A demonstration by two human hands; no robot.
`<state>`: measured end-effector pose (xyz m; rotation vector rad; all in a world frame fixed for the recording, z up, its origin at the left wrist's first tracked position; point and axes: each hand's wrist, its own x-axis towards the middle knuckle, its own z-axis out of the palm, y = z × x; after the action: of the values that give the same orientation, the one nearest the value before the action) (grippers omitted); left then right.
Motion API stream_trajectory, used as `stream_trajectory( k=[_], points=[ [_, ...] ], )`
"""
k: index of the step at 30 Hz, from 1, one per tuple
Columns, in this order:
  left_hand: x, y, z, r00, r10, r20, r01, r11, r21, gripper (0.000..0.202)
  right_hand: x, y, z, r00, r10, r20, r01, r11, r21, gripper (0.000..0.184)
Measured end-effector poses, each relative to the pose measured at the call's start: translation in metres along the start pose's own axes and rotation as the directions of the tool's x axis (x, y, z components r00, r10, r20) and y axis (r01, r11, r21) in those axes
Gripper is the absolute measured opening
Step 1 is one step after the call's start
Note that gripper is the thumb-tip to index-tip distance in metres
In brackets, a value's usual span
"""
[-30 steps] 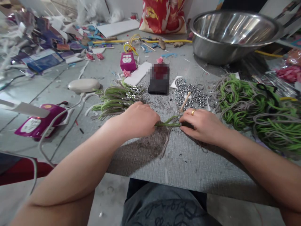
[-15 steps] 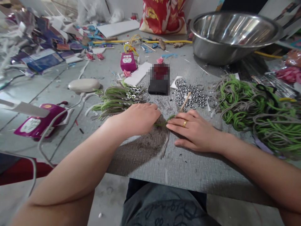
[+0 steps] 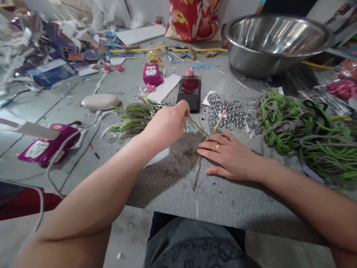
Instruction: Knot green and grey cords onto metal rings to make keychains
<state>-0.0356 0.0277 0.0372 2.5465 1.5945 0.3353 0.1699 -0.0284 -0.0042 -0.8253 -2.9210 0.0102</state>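
Note:
My left hand is raised a little above the table, its thumb and fingers pinched on a green cord. That cord runs taut down to my right hand. Lying low on the table with a ring on one finger, my right hand pins the cords under its fingertips. A green end pokes out to its left, and a grey cord hangs down toward the table's front. What lies beneath the right fingers is hidden. A thin wooden stick rests just beyond that hand.
Finished-looking green and grey cord bundles lie left; loose cords are heaped right. Metal rings and a phone lie ahead. A steel basin, a purple power socket and scraps stand farther back.
My left hand has lifted up and away from the table, drawing the green cord out into a straight line. My right hand has stayed nearly in place.

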Motion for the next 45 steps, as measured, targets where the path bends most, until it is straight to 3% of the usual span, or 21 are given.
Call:
stream_trajectory(
  k=[2, 7, 9, 12, 14, 17, 20, 22, 26, 28, 31, 34, 38, 42, 45],
  points=[
    [0.002, 0.002, 0.002, 0.999, -0.035, -0.035, 0.027, 0.980, -0.196, 0.023, 0.000, 0.000, 0.001, 1.000, -0.001, 0.003, 0.001, 1.000, 0.000, 0.046],
    [0.001, 0.010, 0.016, 0.995, -0.041, 0.095, 0.088, 0.821, -0.564, 0.022, 0.001, 0.000, 0.003, 0.998, 0.015, -0.069, -0.013, 0.999, 0.034, 0.041],
    [-0.001, 0.015, 0.023, 0.991, -0.041, 0.124, 0.110, 0.779, -0.617, 0.020, 0.000, 0.001, 0.002, 0.977, 0.092, -0.194, -0.081, 0.995, 0.065, 0.037],
    [-0.003, 0.023, 0.030, 0.982, -0.052, 0.184, 0.164, 0.721, -0.673, 0.020, -0.002, 0.003, -0.001, 0.899, 0.214, -0.382, -0.200, 0.977, 0.078, 0.029],
    [-0.005, 0.028, 0.032, 0.970, -0.067, 0.232, 0.218, 0.659, -0.720, 0.020, -0.003, 0.003, -0.002, 0.877, 0.192, -0.441, -0.205, 0.979, 0.020, 0.024],
    [-0.007, 0.035, 0.032, 0.949, -0.095, 0.301, 0.304, 0.527, -0.794, 0.018, -0.003, 0.002, -0.003, 0.884, 0.092, -0.459, -0.155, 0.983, -0.102, 0.016],
    [-0.008, 0.037, 0.032, 0.935, -0.082, 0.346, 0.346, 0.432, -0.833, 0.016, -0.001, 0.002, -0.002, 0.860, 0.072, -0.505, -0.152, 0.981, -0.119, 0.009],
    [-0.008, 0.037, 0.032, 0.944, -0.092, 0.318, 0.326, 0.417, -0.848, 0.013, -0.001, 0.004, -0.002, 0.833, 0.119, -0.540, -0.176, 0.983, -0.054, 0.010],
    [-0.013, 0.036, 0.029, 0.985, -0.149, 0.081, 0.139, 0.430, -0.892, 0.020, -0.001, 0.007, -0.003, 0.810, 0.236, -0.537, -0.203, 0.972, 0.122, 0.008],
    [-0.016, 0.038, 0.027, 0.995, -0.055, 0.083, 0.097, 0.361, -0.928, 0.027, -0.001, 0.007, -0.003, 0.795, 0.266, -0.546, -0.193, 0.963, 0.188, 0.006],
    [-0.019, 0.040, 0.026, 0.973, 0.126, 0.194, 0.157, 0.257, -0.953, 0.028, -0.001, 0.008, -0.004, 0.782, 0.277, -0.559, -0.181, 0.958, 0.221, 0.006],
    [-0.018, 0.040, 0.030, 0.963, 0.167, 0.214, 0.154, 0.312, -0.938, 0.021, -0.002, 0.008, -0.005, 0.776, 0.297, -0.557, -0.196, 0.952, 0.234, 0.008],
    [-0.014, 0.037, 0.035, 0.982, 0.161, 0.094, 0.005, 0.478, -0.878, 0.014, -0.002, 0.007, -0.007, 0.760, 0.367, -0.536, -0.264, 0.928, 0.261, 0.012],
    [-0.013, 0.037, 0.036, 0.988, 0.151, -0.020, -0.115, 0.653, -0.749, 0.012, -0.001, 0.006, -0.008, 0.796, 0.399, -0.455, -0.317, 0.915, 0.248, 0.021],
    [-0.015, 0.037, 0.037, 0.985, 0.161, -0.056, -0.155, 0.708, -0.689, 0.009, 0.000, 0.007, -0.009, 0.821, 0.405, -0.402, -0.330, 0.912, 0.245, 0.028]
  ],
)
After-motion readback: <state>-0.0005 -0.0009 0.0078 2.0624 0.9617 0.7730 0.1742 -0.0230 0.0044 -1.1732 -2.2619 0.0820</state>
